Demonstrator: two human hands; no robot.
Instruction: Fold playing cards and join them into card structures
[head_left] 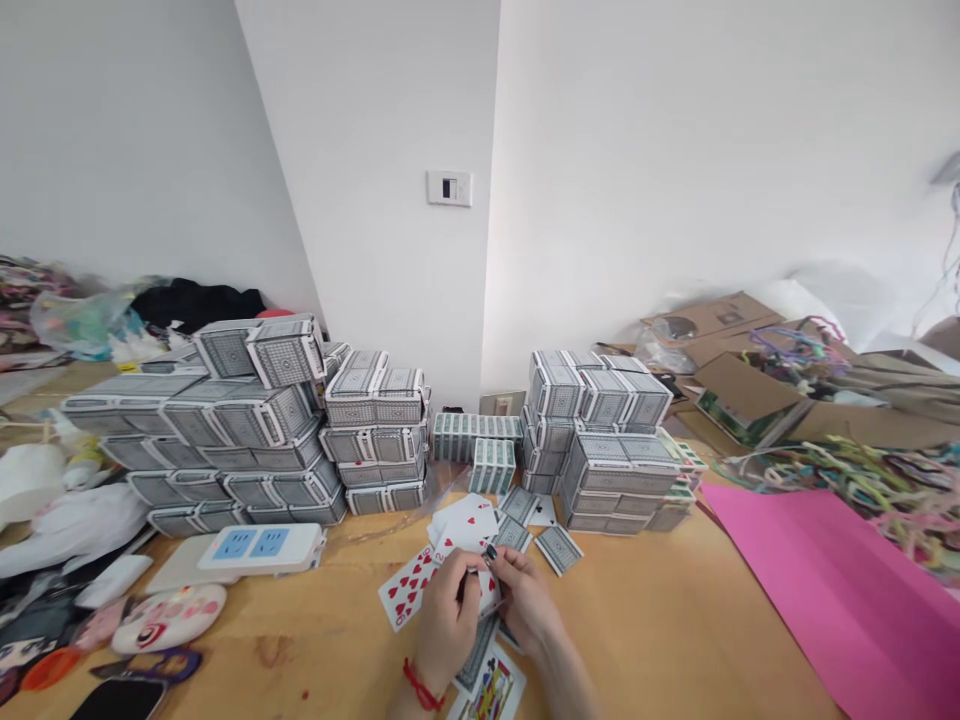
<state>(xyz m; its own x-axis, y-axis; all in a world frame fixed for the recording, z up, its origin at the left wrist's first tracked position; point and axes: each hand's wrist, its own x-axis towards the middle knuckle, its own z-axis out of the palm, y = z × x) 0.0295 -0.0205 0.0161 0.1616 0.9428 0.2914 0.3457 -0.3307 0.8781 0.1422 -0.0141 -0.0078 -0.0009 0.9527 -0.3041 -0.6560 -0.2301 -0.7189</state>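
Observation:
Low at the centre of the head view, my left hand [448, 612] and my right hand [529, 604] meet over loose playing cards. A heart-suit playing card [489, 592] shows between them, with the fingers of both hands closed at its edges; the fingers hide part of it. My left wrist wears a red cord. Left of the hands lies a ten-like hearts card [407, 588], and beyond them a fan of hearts cards [466, 520]. A face-down card [559, 549] rests to the right. Under my wrists is a court card [493, 686], partly covered.
Stacked card blocks [247, 410] rise at the left, with more stacks [622, 470] at the right. Green-backed packs [493, 464] stand between. A power strip [262, 548], scissors [161, 663] and a phone [120, 700] lie left; pink paper [832, 580] and yarn [847, 480] right.

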